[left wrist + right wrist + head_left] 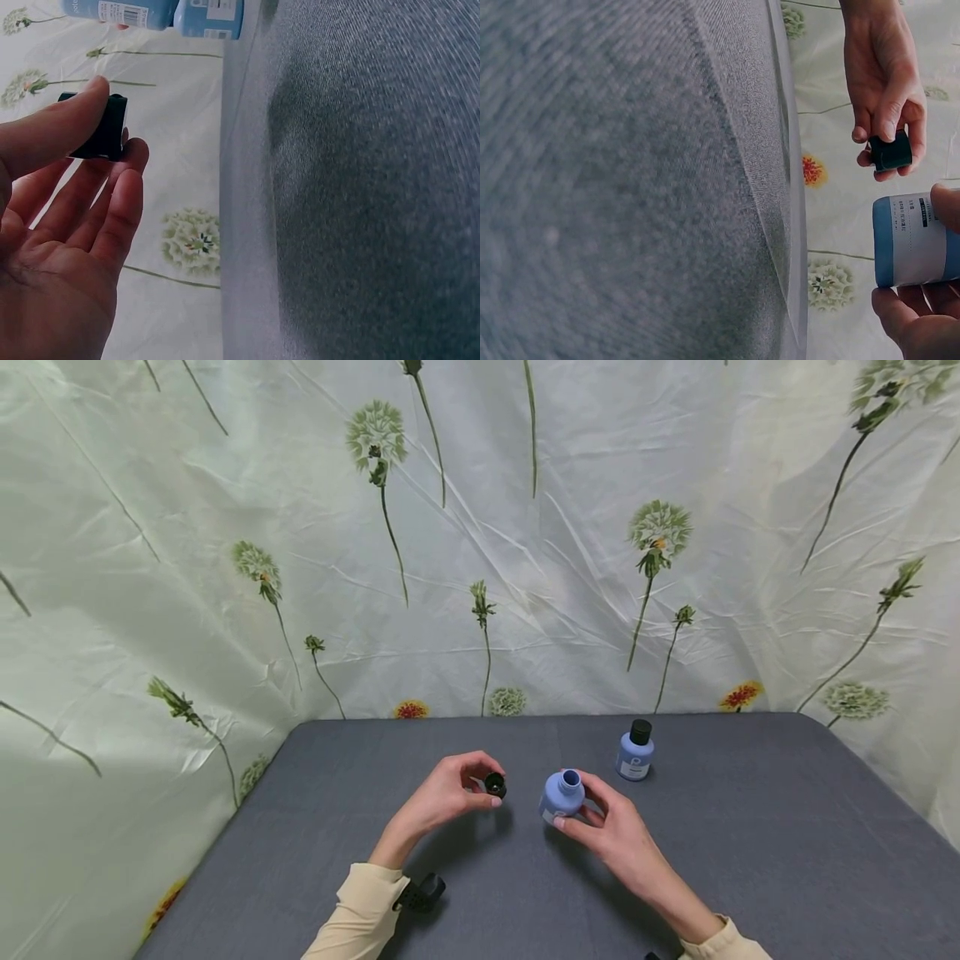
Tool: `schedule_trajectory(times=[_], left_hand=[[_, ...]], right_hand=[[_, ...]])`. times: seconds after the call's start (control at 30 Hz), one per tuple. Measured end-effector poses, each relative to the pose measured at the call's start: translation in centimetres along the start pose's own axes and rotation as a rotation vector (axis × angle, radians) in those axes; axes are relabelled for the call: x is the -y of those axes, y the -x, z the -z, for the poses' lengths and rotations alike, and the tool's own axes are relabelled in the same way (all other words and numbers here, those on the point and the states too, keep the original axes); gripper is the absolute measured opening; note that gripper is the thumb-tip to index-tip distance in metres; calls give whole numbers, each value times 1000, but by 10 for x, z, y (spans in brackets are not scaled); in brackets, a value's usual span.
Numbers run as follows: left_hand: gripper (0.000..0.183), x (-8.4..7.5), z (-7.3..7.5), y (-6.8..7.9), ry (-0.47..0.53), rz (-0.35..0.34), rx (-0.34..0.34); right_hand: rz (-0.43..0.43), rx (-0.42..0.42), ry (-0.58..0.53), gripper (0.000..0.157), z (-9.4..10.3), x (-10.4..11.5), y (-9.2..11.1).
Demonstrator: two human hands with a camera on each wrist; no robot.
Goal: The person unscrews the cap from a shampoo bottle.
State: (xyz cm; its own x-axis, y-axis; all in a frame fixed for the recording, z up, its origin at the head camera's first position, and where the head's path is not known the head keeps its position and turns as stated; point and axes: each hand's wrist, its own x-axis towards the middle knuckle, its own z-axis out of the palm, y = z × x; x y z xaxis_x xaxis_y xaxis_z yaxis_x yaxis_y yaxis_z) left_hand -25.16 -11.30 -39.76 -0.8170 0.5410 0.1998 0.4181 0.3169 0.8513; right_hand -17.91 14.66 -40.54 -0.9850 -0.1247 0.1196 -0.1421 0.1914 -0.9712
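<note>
Holding an open blue bottle (pixel 557 797), contents hidden, in right hand (pixel 615 831)

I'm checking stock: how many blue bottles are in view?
2: an uncapped bottle in the right hand, and a capped bottle standing farther back on the table.

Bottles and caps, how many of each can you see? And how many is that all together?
Bottles: 2 (open bottle in the right hand, closed bottle on the table)
Caps: 2 (loose cap in the left hand, fitted cap on the closed bottle)
Total: 4
</note>
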Motion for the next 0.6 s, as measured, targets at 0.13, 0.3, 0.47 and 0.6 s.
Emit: schedule_trajectory(times=[0.13, 0.3, 0.47, 0.6], left_hand=[[33, 2, 4, 1, -10, 17, -1], [34, 4, 9, -1, -42, 34, -39], [36, 7, 12, 0, -44, 34, -52], [39, 11, 15, 0, -43, 38, -71]], right_hand=[[11, 2, 3, 63, 0, 1, -1], [13, -1, 34, 63, 0, 2, -3], [-4, 1, 46, 64, -3, 2, -7], [11, 0, 56, 64, -5, 2, -12]])
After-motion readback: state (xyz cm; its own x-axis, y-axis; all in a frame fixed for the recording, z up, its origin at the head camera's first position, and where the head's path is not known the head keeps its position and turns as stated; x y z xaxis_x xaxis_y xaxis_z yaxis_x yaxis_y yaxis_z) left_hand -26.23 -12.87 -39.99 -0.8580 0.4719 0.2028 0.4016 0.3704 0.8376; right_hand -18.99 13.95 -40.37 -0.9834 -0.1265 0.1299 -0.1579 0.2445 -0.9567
